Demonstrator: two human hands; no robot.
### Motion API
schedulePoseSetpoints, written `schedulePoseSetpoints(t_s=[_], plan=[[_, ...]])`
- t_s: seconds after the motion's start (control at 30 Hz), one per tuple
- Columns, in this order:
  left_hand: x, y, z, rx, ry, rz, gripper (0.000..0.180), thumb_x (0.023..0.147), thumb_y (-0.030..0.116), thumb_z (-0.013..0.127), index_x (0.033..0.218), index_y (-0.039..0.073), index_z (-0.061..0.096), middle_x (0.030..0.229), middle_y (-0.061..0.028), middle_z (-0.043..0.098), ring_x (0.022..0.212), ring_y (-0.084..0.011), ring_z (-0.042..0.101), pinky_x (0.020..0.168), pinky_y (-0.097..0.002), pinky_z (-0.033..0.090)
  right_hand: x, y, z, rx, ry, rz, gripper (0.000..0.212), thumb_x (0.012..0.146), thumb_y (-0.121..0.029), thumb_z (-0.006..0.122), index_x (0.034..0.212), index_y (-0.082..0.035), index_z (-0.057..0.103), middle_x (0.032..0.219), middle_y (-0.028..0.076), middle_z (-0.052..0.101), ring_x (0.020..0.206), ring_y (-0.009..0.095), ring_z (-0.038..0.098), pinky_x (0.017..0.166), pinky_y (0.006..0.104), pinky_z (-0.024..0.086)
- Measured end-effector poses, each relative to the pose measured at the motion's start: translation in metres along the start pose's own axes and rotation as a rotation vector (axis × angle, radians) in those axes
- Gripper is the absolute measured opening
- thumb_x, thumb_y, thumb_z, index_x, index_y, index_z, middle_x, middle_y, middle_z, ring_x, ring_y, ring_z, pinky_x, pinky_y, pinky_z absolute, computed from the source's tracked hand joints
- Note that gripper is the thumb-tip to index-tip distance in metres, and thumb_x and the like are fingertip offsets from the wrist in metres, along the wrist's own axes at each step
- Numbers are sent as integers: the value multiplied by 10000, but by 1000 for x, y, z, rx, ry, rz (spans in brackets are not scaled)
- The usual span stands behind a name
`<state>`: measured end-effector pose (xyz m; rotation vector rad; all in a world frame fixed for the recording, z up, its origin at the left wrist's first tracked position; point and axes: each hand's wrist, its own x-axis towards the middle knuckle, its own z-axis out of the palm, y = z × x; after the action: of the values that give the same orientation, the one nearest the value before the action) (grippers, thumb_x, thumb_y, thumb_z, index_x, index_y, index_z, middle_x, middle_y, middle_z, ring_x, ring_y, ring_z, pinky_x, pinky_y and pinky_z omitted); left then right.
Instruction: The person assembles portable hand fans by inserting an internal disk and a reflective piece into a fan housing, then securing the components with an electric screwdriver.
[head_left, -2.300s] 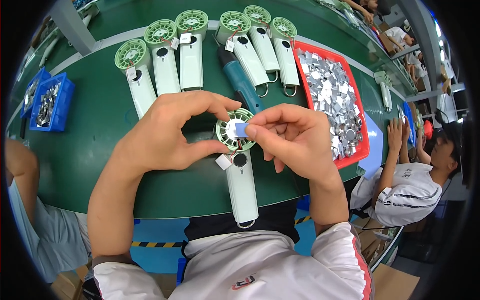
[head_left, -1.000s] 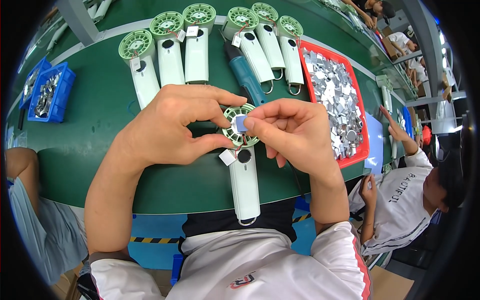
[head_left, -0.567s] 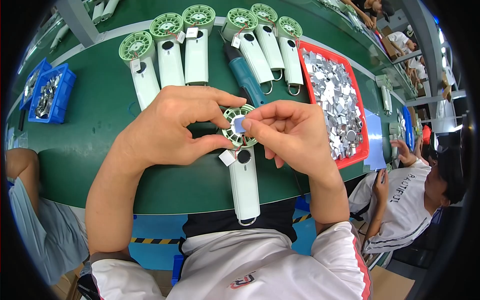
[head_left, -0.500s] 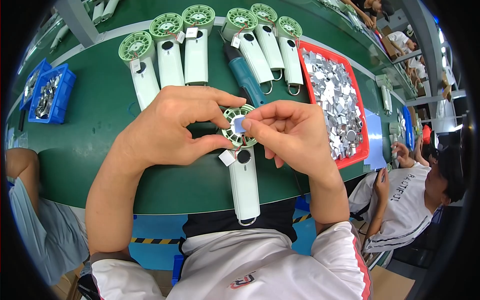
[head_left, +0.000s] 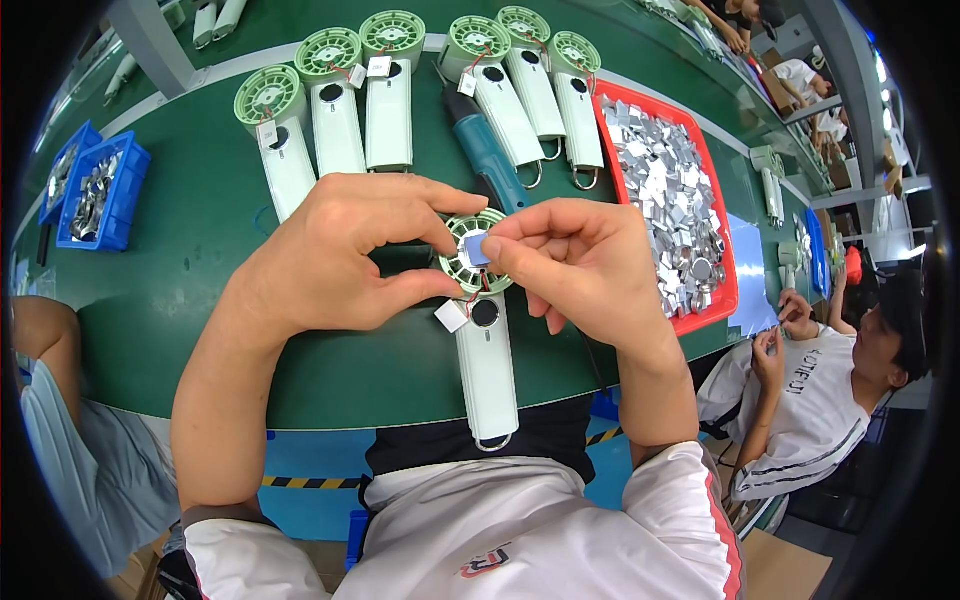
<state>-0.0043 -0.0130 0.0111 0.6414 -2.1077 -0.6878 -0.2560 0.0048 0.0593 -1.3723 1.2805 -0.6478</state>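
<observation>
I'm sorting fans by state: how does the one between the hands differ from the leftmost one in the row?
The fan between the hands has a small blue piece over its head, pinched by the right hand; the leftmost fan shows none. The fan between the hands shows its metal loop; the leftmost fan's lower end is hidden behind the left hand. Both have round green slotted heads, white tags and pale handles.

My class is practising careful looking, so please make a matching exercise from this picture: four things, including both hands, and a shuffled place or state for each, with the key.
1. left hand
2. right hand
3. red tray
4. teal tool

A. full of silvery pieces
B. pinches a bluish square
C. lies between pale fan bodies
D. grips a green fan head by its rim

Pairs: 1-D, 2-B, 3-A, 4-C
</observation>
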Motion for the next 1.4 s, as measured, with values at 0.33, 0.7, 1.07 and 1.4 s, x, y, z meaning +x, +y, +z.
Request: schedulePoseSetpoints(t_s=[0.33,0.7,1.07,1.4], plan=[[1,2,-1,-6,-3,-7,325,726,67,990,960,-10,777,1220,-217,821,995,-355,815,815,-400,662,0,-2,0,10,-6,22,175,984,-92,851,1056,62,812,836,69,810,548,37,658,422,198,473],[1,2,-2,-6,-13,-12,323,730,62,988,960,-14,775,1219,-227,819,1017,-361,817,844,-403,666,-2,-2,1,-4,15,17,183,982,-96,848,1068,63,814,840,66,811,554,37,662,428,199,478],[1,3,-1,-15,-10,-12,369,739,61,982,1067,5,822,1252,-206,812,1026,-359,813,850,-405,672,-4,0,2,-22,30,-4,191,986,-103,843,1074,64,814,807,35,781,566,40,667,434,203,486],[3,3,0,-4,-36,13,392,757,52,962,1132,37,850,1297,-198,793,1031,-346,808,848,-402,671,-5,-1,1,-29,29,-4,196,989,-109,842,1079,62,816,806,26,775,576,34,667,440,200,485]])
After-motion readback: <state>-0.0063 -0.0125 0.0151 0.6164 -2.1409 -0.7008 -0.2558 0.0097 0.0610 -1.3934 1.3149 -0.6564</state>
